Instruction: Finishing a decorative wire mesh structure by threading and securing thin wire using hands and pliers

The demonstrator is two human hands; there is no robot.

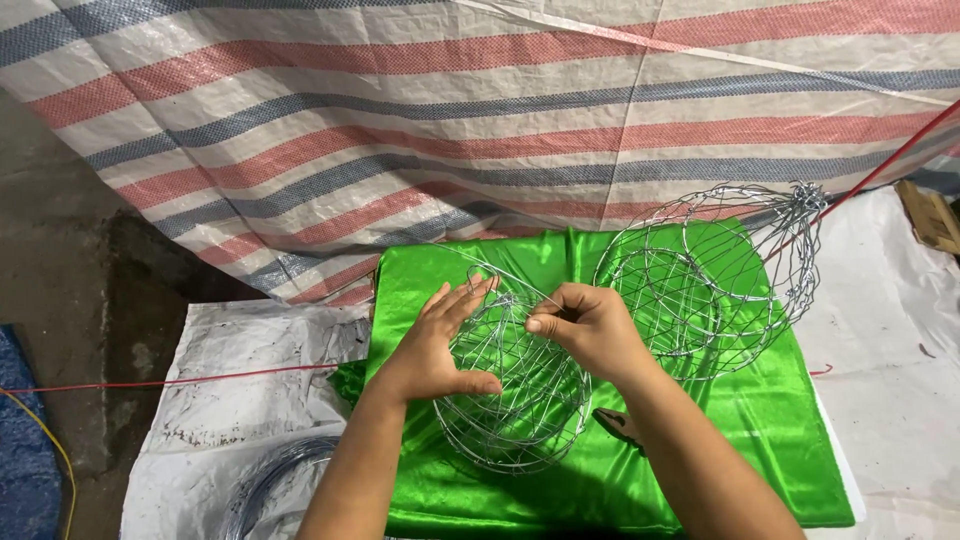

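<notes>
Two hands: both on one wire basket, over a green cloth.
Floor at far left: bare concrete, with a yellow cord and a thin red cord running across it.
White sheet: spread on the floor under the green cloth; a coil of wire lies on it near the bottom edge.
Left hand: open, fingers spread and pointing up along the left side of the basket, palm against the wire, thumb hooked across the lower front of it.
Wire basket: a rounded cage of thin silver wire, sitting on the green cloth between the two hands.
Right hand: mostly closed, thumb and forefinger pressed together on a strand at the basket's top; the other fingers curl in.
Green cloth: shiny, laid flat, creased near the top.
Dark tool: just showing under the right forearm; I cannot tell what kind.
Second wire basket: bigger, on its side at the right, its wires twisted into a bunch at the upper right.
Striped tarp: red, blue and white, hanging behind everything.
</notes>
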